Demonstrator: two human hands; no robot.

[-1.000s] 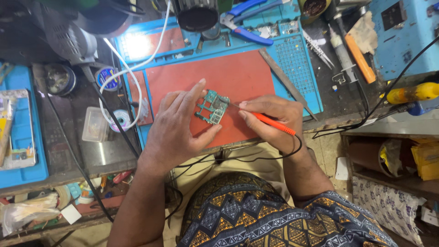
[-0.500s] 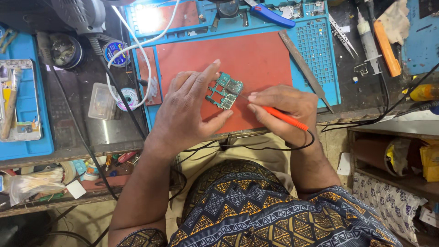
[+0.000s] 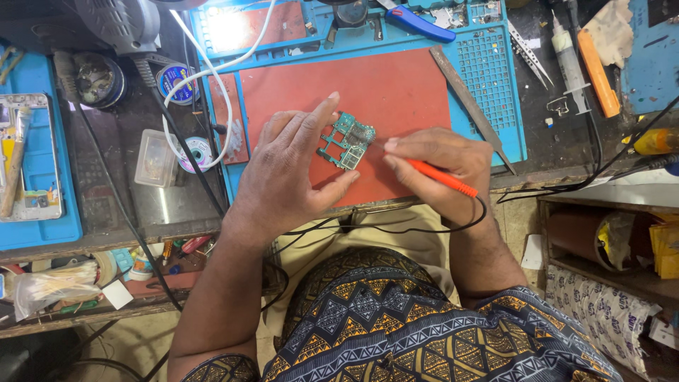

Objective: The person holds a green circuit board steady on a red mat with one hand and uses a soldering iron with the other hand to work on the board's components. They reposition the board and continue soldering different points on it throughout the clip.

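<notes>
Left hand: the left hand (image 3: 293, 173) is pinching a small green circuit board (image 3: 346, 140) between thumb and spread fingers, tilting it above the mat.
Right hand: the right hand (image 3: 442, 166) is gripping a thin orange-handled probe (image 3: 442, 178) like a pen, its tip pointing at the board's right edge.
Board position: it is hovering over the red rubber work mat (image 3: 396, 92), between both hands.
Surroundings: a flat grey metal file (image 3: 470, 106) is lying just beside the mat's right edge.

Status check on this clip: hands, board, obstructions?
Left hand grips green circuit board over red mat. Right hand holds orange probe, tip at board. Nothing between them.
</notes>
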